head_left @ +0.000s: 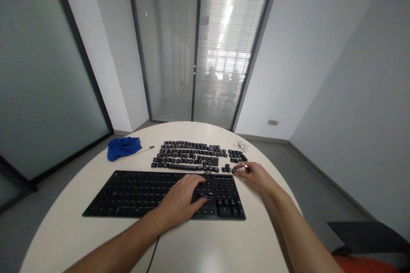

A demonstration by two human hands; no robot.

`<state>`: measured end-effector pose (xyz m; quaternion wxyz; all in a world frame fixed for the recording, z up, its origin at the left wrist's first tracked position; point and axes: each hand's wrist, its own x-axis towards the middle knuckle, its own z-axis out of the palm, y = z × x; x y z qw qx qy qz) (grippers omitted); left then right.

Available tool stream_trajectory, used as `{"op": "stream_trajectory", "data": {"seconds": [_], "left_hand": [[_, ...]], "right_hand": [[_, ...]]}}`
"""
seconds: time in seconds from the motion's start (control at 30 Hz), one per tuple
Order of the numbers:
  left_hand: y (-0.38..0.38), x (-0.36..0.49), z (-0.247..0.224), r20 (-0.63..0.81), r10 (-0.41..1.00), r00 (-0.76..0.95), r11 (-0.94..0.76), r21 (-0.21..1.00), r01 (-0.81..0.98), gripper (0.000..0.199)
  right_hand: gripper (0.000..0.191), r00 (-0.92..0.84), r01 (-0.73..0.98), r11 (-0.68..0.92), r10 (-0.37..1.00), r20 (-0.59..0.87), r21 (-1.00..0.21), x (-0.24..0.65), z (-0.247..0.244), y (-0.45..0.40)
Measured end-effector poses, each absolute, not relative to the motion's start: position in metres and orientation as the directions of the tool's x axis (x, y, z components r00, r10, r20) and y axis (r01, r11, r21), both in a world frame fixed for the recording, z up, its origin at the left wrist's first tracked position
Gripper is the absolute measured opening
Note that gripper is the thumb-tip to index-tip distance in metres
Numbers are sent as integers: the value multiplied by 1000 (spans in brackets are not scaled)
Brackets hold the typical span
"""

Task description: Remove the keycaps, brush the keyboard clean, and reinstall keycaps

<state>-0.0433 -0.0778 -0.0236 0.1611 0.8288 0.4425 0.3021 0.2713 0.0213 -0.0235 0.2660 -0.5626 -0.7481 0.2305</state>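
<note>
A black keyboard base (137, 190) with most keycaps off lies across the table; a few caps sit on its lower right part. My left hand (183, 196) rests on it, fingers and thumb spread. Beyond the base, loose black keycaps (188, 153) are laid out in rows. To the right of these, my right hand (251, 172) is at a small keycap (233, 171), its thumb and forefinger closed at the cap. A thin tool (244, 165), too small to make out well, also shows between the fingers of this hand.
On the white round table (80, 190) are a blue cloth (124, 148) and a brush (137, 152) at the back left, and crumpled white tissue (242, 145) at the back right. A black cable (153, 252) runs toward the near edge. A chair (368, 239) stands at the right.
</note>
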Motion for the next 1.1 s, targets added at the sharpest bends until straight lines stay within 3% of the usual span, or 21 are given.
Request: {"op": "stream_trajectory", "data": {"seconds": [0.33, 0.5, 0.63, 0.77, 0.83, 0.93, 1.1], "left_hand": [[-77, -44, -26, 379, 809, 450, -588, 495, 640, 46], [-78, -44, -20, 369, 807, 461, -589, 471, 657, 46], [-78, -45, -16, 358, 811, 463, -585, 456, 671, 47], [-76, -47, -15, 357, 809, 467, -587, 441, 679, 47], [-75, -49, -14, 363, 803, 473, -595, 432, 678, 46], [-75, -50, -14, 381, 787, 485, -615, 424, 665, 44], [-74, -51, -15, 401, 769, 498, -637, 416, 649, 43]], "right_hand": [[43, -206, 773, 251, 968, 144, -582, 261, -20, 19], [47, -152, 720, 332, 932, 328, -609, 255, -4, 12], [61, -38, 690, 328, 907, 420, -645, 243, 8, 1], [66, -71, 513, 525, 814, 576, -679, 224, 12, -12], [66, -122, 415, 540, 831, 543, -732, 213, 11, -20], [61, -287, 328, 449, 886, 365, -831, 197, 7, -31], [48, -464, 367, 401, 861, 208, -839, 180, 2, -42]]}}
